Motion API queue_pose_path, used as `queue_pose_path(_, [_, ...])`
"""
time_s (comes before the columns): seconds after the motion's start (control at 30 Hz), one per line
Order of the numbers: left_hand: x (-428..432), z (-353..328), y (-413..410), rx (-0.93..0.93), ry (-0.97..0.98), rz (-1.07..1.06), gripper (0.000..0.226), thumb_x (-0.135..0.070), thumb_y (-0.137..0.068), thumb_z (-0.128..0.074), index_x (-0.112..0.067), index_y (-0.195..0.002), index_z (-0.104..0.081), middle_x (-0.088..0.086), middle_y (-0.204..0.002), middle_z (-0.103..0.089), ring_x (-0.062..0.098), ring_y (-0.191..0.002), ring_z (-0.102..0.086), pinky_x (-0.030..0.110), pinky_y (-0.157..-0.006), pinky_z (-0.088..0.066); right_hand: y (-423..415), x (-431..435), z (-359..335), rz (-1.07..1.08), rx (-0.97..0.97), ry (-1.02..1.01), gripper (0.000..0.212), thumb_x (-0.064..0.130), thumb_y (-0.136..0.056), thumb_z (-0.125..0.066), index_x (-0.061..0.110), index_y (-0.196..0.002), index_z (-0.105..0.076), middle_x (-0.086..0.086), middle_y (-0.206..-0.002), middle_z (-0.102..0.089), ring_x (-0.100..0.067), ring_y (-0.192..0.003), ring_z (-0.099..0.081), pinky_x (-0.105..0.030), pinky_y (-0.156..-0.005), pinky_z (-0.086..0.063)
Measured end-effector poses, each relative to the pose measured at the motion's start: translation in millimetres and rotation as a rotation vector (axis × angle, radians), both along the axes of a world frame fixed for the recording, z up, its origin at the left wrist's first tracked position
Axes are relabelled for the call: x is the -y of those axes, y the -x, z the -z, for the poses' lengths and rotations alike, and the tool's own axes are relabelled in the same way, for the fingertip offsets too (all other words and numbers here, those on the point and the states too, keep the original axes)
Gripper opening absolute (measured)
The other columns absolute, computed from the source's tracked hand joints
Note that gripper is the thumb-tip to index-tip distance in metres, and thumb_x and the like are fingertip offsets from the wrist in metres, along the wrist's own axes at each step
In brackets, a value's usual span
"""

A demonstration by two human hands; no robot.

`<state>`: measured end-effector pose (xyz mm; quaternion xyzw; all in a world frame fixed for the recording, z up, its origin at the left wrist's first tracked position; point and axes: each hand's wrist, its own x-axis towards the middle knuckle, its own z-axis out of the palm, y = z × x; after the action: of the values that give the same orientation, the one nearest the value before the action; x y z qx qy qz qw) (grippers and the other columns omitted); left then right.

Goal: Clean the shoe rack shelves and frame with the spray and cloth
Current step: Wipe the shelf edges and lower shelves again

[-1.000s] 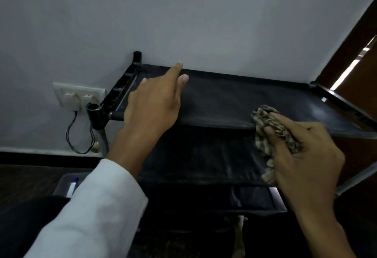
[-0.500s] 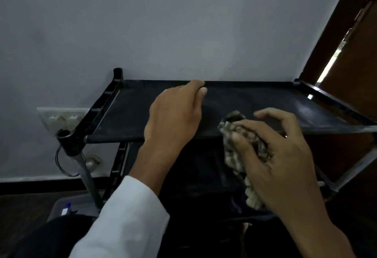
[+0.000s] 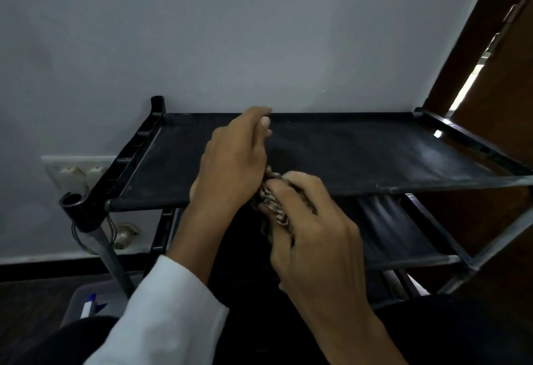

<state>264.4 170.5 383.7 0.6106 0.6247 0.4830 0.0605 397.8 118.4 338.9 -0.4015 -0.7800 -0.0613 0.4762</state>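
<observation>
A black shoe rack with fabric shelves stands against the white wall. A second shelf shows below the top one. My right hand grips a checked brown cloth at the front edge of the top shelf, near its middle. My left hand hovers over the top shelf just left of the cloth, fingers loosely curled, its palm side touching the cloth. Whether it grips the cloth is hidden. No spray bottle shows.
A wall socket with plugs and dangling wires sits left of the rack's front left post. A clear plastic box holding a pen lies on the dark floor at lower left. A brown door stands at right.
My right hand has carried the cloth leftward along the shelf's front edge to meet my left hand, which shifted right and curled its fingers. The view has drifted left and down.
</observation>
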Motion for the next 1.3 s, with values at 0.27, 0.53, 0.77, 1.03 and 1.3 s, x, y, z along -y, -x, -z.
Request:
queue_pose_path(0.27, [-1, 1, 3, -0.113, 0.170, 0.034, 0.042, -0.037, -0.106, -0.037, -0.028, -0.147, -0.044, 0.002, -0.119, -0.061, 0.025, -0.110, -0.058, 0.049, -0.097, -0.048, -82, -25, -5, 0.243, -0.050, 0.040, 0.048, -0.009, -0.070, -0.074, 0.018, -0.110, -0.075, 0.003, -0.112, -0.066, -0.016, -0.087, -0.065, -0.018, -0.073, -0.046])
queue_pose_path(0.53, [-2, -7, -2, 0.117, -0.019, 0.093, 0.041, -0.023, -0.106, -0.046, -0.018, -0.146, -0.047, 0.019, -0.101, -0.068, 0.007, -0.082, -0.058, 0.002, -0.074, -0.041, -33, -19, 5, 0.028, -0.137, 0.007, 0.035, 0.001, -0.081, -0.061, 0.013, -0.111, -0.075, -0.002, -0.113, -0.067, -0.016, -0.098, -0.065, -0.021, -0.090, -0.050])
queue_pose_path(0.77, [-1, -1, 8, 0.049, 0.003, 0.077, 0.039, -0.029, -0.106, -0.043, -0.024, -0.145, -0.047, 0.012, -0.102, -0.070, 0.017, -0.092, -0.061, 0.005, -0.070, -0.042, -9, -7, -2, 0.051, 0.070, -0.060, 0.036, 0.010, -0.087, -0.060, 0.025, -0.117, -0.072, 0.006, -0.117, -0.065, -0.020, -0.090, -0.067, -0.034, -0.050, -0.055])
queue_pose_path(1.03, [4, -1, 2, 0.010, 0.026, 0.018, 0.039, -0.031, -0.105, -0.043, -0.026, -0.143, -0.049, 0.006, -0.104, -0.071, 0.015, -0.095, -0.063, 0.009, -0.078, -0.042, -128, -31, -21, 0.365, 0.007, 0.130, 0.044, 0.004, -0.077, -0.079, 0.023, -0.115, -0.073, 0.005, -0.113, -0.066, -0.004, -0.082, -0.054, -0.003, -0.074, -0.036])
queue_pose_path(1.3, [11, -8, -40, -0.363, -0.218, -0.167, 0.025, -0.029, -0.102, -0.053, -0.019, -0.119, -0.069, -0.001, -0.094, -0.075, 0.022, -0.085, -0.068, 0.045, -0.117, -0.032, -149, -27, -11, 0.218, -0.155, 0.067, 0.035, 0.016, -0.087, -0.072, 0.010, -0.121, -0.070, 0.000, -0.111, -0.065, 0.003, -0.100, -0.054, 0.003, -0.092, -0.033])
